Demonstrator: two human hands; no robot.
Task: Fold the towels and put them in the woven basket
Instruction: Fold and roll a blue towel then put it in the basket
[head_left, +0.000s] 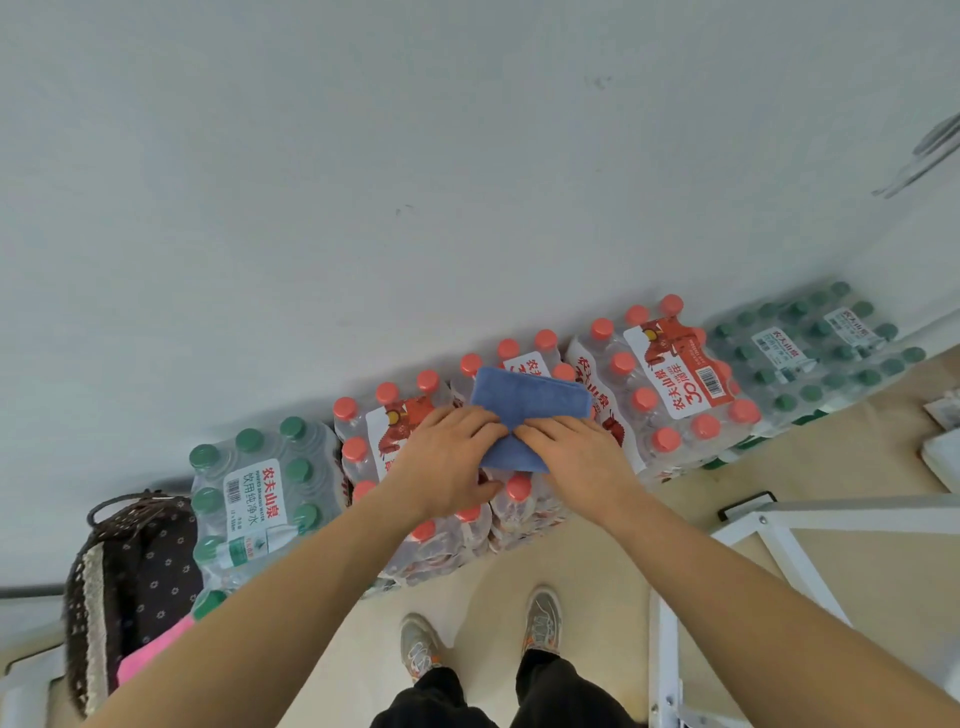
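Note:
A blue towel (530, 402) lies partly folded on top of shrink-wrapped packs of red-capped water bottles (670, 384). My left hand (447, 457) presses on the towel's near left part, fingers closed over its edge. My right hand (576, 454) grips the near right part beside it; the fingertips of both hands nearly meet at the middle. The dark woven basket (98, 525) with a dotted lining stands on the floor at the lower left, and a pink towel (150, 652) lies inside it, partly hidden by my left forearm.
A pack of green-capped bottles (254, 499) stands between the basket and the red-capped packs, with more green-capped packs (810, 353) at the right. A white metal frame (779, 540) is at the lower right. A pale wall rises behind; my shoes (543, 618) stand on beige floor.

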